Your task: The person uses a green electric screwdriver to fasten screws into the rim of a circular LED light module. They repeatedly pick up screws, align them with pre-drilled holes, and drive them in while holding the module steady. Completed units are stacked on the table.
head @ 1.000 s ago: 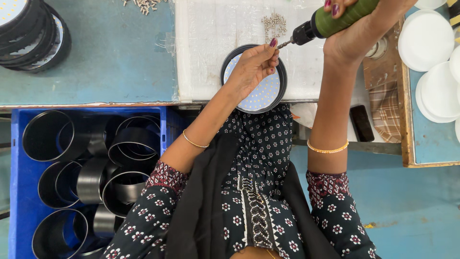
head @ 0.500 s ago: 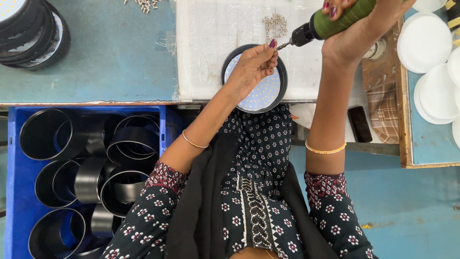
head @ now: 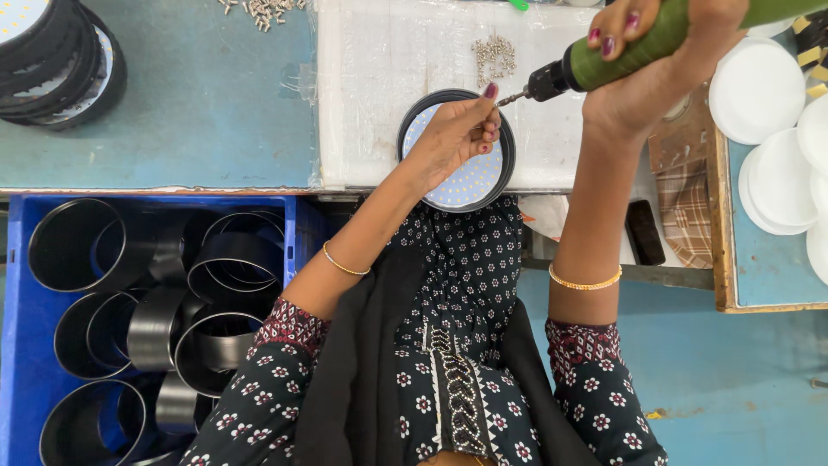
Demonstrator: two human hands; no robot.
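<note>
A blue crate point(head: 21, 345) of black metal rings point(head: 73, 246) stood below the table point(head: 198, 112), loose screws point(head: 493, 53) lay on a white sheet point(head: 379, 78), and white round covers point(head: 759, 86) were stacked at right. The left hand point(head: 453, 138) lay on a round LED lamp point(head: 470, 177) at the sheet's near edge, fingers pressed together near the bit. The right hand point(head: 664, 69) gripped a green electric screwdriver point(head: 621, 53), fingers wrapped around it, tilted down toward the lamp's rim.

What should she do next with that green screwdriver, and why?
Probably bring the green screwdriver tip down onto the round lamp's rim: the tip hangs just off it, beside the left hand steadying the lamp.
</note>
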